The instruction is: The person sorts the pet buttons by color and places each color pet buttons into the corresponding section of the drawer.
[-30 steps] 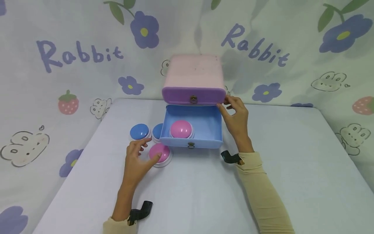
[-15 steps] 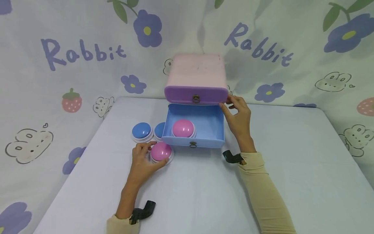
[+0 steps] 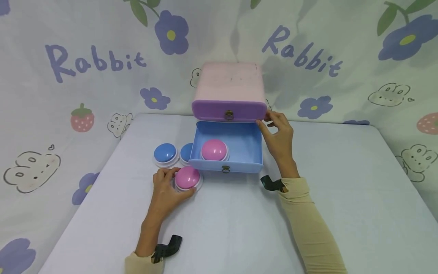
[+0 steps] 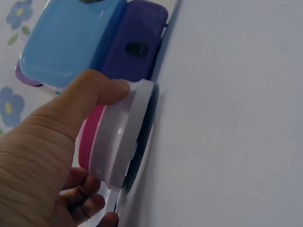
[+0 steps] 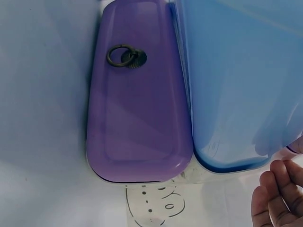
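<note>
My left hand (image 3: 165, 198) grips a pink dome push button (image 3: 187, 177) by its white base, thumb on the near side, fingers on the far side. In the left wrist view the thumb presses the white rim of this button (image 4: 118, 132). My right hand (image 3: 280, 139) holds the front right corner of the pink drawer box (image 3: 230, 82), its thumb at the front edge and fingers at the side. The blue drawer (image 3: 244, 148) is pulled out of the box. A second pink push button (image 3: 214, 150) sits inside it, towards the left.
Two blue push buttons (image 3: 165, 152) stand left of the drawer, one partly hidden behind the drawer's side. A purple drawer front (image 5: 142, 104) with a ring pull (image 5: 122, 55) shows below the blue drawer. Behind the white table (image 3: 232, 228) hangs a patterned cloth (image 3: 212, 34).
My left hand has moved right, from hovering open around the front pink push button to gripping it. The view shifted slightly. My right hand stays at the drawer box.
</note>
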{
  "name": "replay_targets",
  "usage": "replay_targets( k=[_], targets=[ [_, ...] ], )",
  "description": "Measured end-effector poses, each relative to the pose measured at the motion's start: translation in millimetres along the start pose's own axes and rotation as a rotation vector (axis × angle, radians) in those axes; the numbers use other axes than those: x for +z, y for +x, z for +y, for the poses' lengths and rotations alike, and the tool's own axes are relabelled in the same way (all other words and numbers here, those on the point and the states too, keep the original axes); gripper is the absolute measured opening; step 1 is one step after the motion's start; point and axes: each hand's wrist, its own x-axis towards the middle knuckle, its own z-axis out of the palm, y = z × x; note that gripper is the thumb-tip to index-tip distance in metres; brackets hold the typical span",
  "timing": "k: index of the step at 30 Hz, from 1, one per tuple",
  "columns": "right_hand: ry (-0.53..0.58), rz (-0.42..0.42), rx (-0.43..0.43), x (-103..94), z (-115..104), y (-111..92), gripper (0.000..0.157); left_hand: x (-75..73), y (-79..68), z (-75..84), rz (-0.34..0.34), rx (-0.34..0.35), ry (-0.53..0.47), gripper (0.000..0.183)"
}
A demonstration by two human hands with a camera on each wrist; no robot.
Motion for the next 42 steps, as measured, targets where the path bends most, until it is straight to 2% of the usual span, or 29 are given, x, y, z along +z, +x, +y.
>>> replay_targets(
  k=[4,10,16,24,32,42],
  targets=[
    [-0.003,0.007,0.005,-1.4,2,0,0.043,-6.4,1.1,0.1,0.012,-0.020,-0.008,0.077],
    [0.017,0.005,-0.001,-0.8,2,1,0.043,-27.9,2.7,2.6,0.062,-0.062,-0.045,0.078],
    [0.018,0.002,-0.002,0.7,-1,3,0.044,-45.6,10.8,8.8,0.151,-0.009,-0.106,0.072],
    [0.016,0.004,-0.016,0.7,1,2,0.045,-58.4,23.3,32.0,0.196,0.053,-0.127,0.072],
    [0.005,0.005,-0.004,1.8,1,-2,0.046,-61.3,32.4,62.5,0.129,0.068,-0.204,0.074],
    [0.015,0.004,-0.011,1.1,2,-1,0.045,-50.0,37.6,80.5,0.098,0.121,-0.240,0.073]
  ],
)
